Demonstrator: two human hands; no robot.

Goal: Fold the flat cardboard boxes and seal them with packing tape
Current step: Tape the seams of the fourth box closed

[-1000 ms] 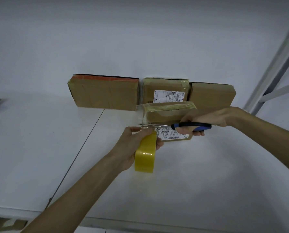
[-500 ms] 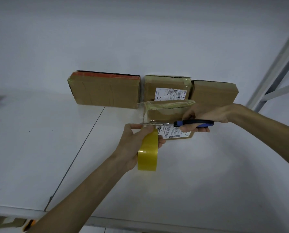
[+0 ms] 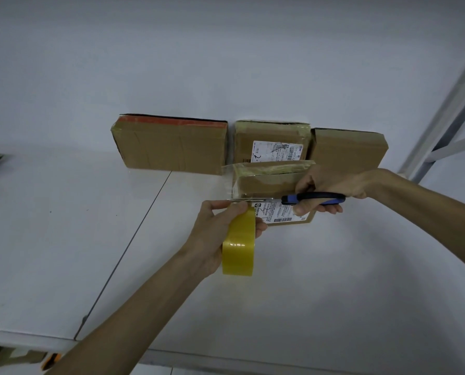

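Tension matters most here: the clear tape strip (image 3: 229,182) runs from the left end of the small box (image 3: 269,182) down to the yellow tape roll (image 3: 239,239), and the scissors (image 3: 286,199) lie across it just above the roll. The right hand (image 3: 326,185) grips the blue handles with its fingers curled through the loops. The left hand (image 3: 212,231) is clenched round the roll, with its thumb near the blade tips. I cannot tell whether the blades have bitten through.

The box sits mid-desk with its labelled face toward the near side and tape already over its top edge. A good cut would likely need the roll pulled away so the strip is tight. It should go square across and close to the roll, leaving a tail to press down, with the thumb clear of the steel.

Three taped boxes stand against the wall behind: a wide box (image 3: 171,147) at far left, a labelled box (image 3: 269,142) directly behind, and a plain box (image 3: 347,150) at far right, close to the right hand's knuckles. They crowd the far side, so swinging room looks tight there. The white desk (image 3: 90,239) has a seam running along its left part, and a metal frame (image 3: 442,109) rises at the right.
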